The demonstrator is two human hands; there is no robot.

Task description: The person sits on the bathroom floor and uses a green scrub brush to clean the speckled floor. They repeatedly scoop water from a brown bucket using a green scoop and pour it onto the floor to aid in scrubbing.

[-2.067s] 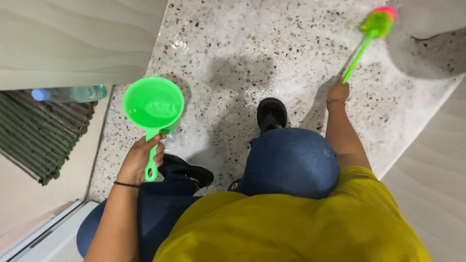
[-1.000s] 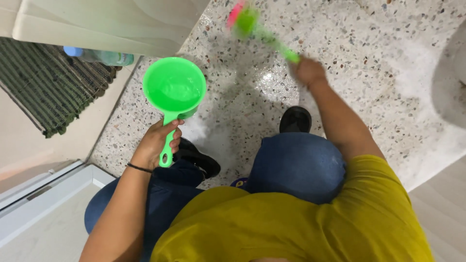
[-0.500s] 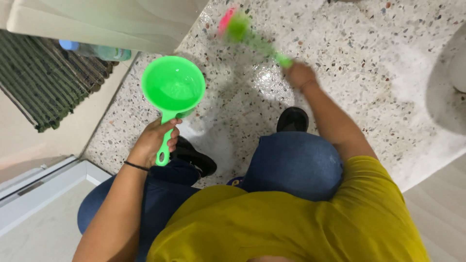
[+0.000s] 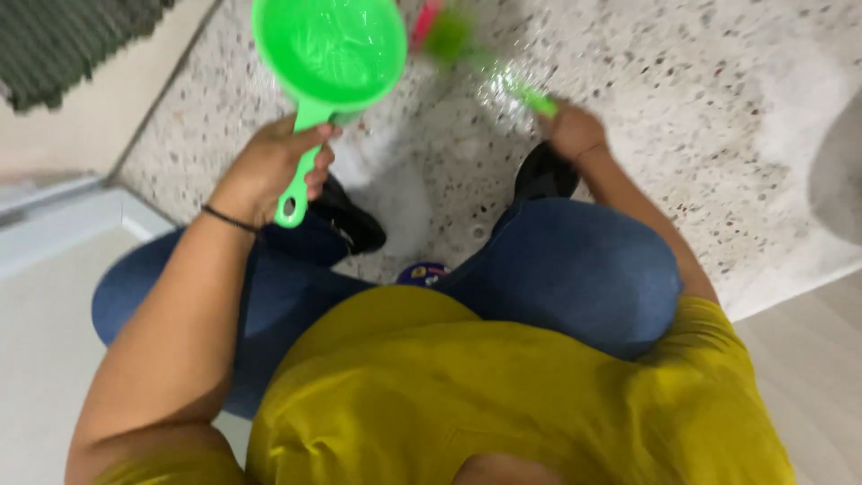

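So the scrubbing has shifted: the green brush point(image 4: 489, 72) was off to the far right a couple of seconds ago, and now its pink-and-green head sits right in front of the feet, blurred from motion, just beside the bowl of the green water scoop point(image 4: 329, 52). The right hand point(image 4: 571, 131) has its fingers wrapped around the brush handle. The left hand point(image 4: 269, 171) has its fingers closed on the scoop handle, and the scoop is held higher and closer to the brush than before, with water visible inside. The terrazzo floor point(image 4: 682, 99) looks wet and foamy between the black shoes point(image 4: 352, 220), so the wet patch is getting worked now.
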